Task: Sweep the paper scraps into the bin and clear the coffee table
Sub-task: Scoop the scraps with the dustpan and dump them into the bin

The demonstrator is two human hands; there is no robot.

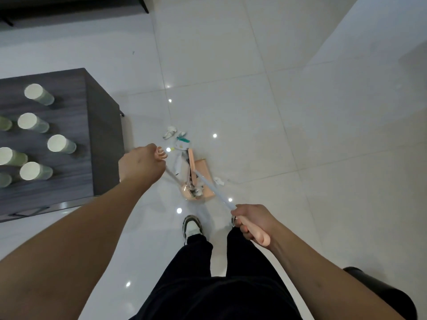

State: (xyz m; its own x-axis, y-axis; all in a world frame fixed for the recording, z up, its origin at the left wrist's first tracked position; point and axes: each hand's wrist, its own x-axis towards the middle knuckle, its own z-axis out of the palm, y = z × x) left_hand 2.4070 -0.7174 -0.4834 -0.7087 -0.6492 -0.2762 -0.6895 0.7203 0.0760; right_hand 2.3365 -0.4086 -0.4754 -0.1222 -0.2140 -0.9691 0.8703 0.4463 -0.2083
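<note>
From above, I look down at my two bare arms reaching over a pale tiled floor point(265, 112). My left hand point(141, 165) has its fingers point(161, 153) curled tight around the top of a thin handle that runs down to a peach dustpan point(203, 174) on the floor at about 12 o'clock from my shoe point(191, 225). My right hand point(251, 221) is wrapped around the peach grip of a broom point(216, 187), fingers clamped on it, the pale shaft slanting down toward the dustpan.

Paper scraps point(172, 131) lie on the floor at 11 o'clock from the dustpan, near it; one more scrap point(219, 181) sits just beside its 3 o'clock edge. Some crumpled paper appears already inside the dustpan, by its comb-like teeth, though I cannot tell how much.

To do this sweep well, I judge I should keep the dustpan's lip flat against the tile and draw the bristles in short, low strokes toward it, so light scraps do not flutter away. The stray one on the right needs its own pass.

At 9 o'clock stands a dark wood-grain table point(76, 112) carrying several pale green paper cups point(61, 144), upright and apart; I cannot see what is in them. A dark round bin point(388, 294) shows at 4 o'clock, its contents hidden.
</note>
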